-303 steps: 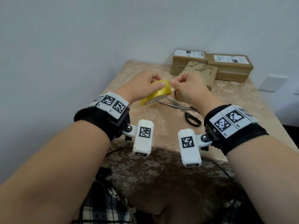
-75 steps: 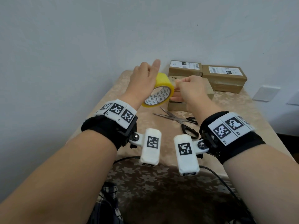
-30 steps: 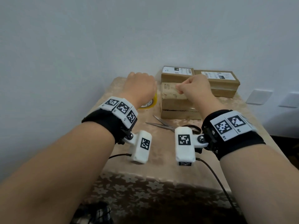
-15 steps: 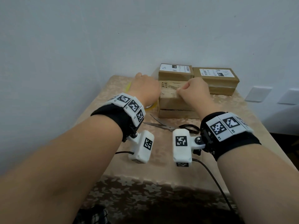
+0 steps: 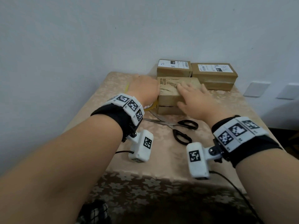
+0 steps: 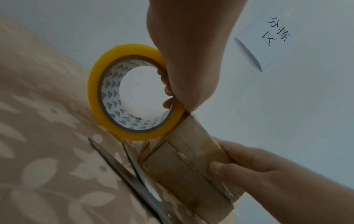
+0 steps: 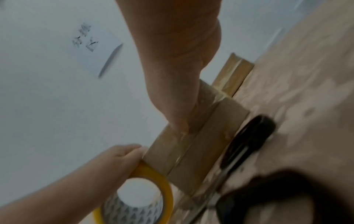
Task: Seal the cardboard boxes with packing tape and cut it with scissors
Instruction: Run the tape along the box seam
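Now left hand [image 5: 144, 89] clamped on tape roll [image 6: 132, 92], hard against box [image 5: 171, 94] left end. Right hand [image 5: 192, 101] flat, fingers spread, on box top; scissors [image 5: 179, 126] lying just nearer than right fingers, blades pointing left.

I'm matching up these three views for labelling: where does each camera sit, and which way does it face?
Head: worn on the head, looking forward and down at the table; both forearms and hands show.
Left wrist: under the left wrist, looking along the left hand at the yellow tape roll; the right hand shows too.
Right wrist: under the right wrist, looking along the right hand at the nearest cardboard box.
All three share the roll, box and scissors.
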The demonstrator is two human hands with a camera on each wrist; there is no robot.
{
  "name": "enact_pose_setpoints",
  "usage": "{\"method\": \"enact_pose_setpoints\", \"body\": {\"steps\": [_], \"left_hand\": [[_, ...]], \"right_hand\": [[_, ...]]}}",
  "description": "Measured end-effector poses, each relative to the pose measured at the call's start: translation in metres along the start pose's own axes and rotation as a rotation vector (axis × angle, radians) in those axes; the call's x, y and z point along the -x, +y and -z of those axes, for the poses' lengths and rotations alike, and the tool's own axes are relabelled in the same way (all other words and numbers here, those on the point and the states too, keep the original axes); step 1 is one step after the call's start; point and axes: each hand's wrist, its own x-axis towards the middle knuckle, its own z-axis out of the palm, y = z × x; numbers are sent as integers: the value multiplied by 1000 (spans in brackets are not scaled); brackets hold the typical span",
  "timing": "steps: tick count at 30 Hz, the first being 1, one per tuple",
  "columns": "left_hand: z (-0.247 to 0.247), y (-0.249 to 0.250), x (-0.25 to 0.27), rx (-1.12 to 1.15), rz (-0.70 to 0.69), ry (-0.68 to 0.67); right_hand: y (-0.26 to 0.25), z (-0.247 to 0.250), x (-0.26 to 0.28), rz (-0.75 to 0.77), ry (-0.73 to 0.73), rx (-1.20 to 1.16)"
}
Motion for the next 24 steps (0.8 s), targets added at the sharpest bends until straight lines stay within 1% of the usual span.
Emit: {"method": "enact_pose_setpoints", "body": {"steps": [2,3,5,7,9,11,13,15,17,21,24], "left_hand": [[1,1,-1,4,-1,-6],[2,1,-2,17,5,-4],[2,1,-3,33,14,13],[-1,-3,-1,65,21,37],[-7,-10,2,211,40,70],[-12,-18,7,414,36,85],[-13,-27,14,633,22,61],[-10,-34,21,724,-1,-3],[-6,-36,26,707,-22,-22],[8,-33,25,571,-79,71],[15,-31,22,495,-106,71]], "right_hand": [[7,4,2,-42,33,59],[3,5,0,-35,68,66],[-15,5,-9,19,126,24],[-32,1,-20,69,133,-28],[-36,-8,-27,89,142,-33],[-30,-13,-29,93,174,-59],[-23,-15,-28,101,197,-106],[-19,-16,-27,111,221,-147],[-16,-18,-25,106,241,-201],[-10,-20,-20,108,283,-258],[-6,-20,-19,118,293,-264]]}}
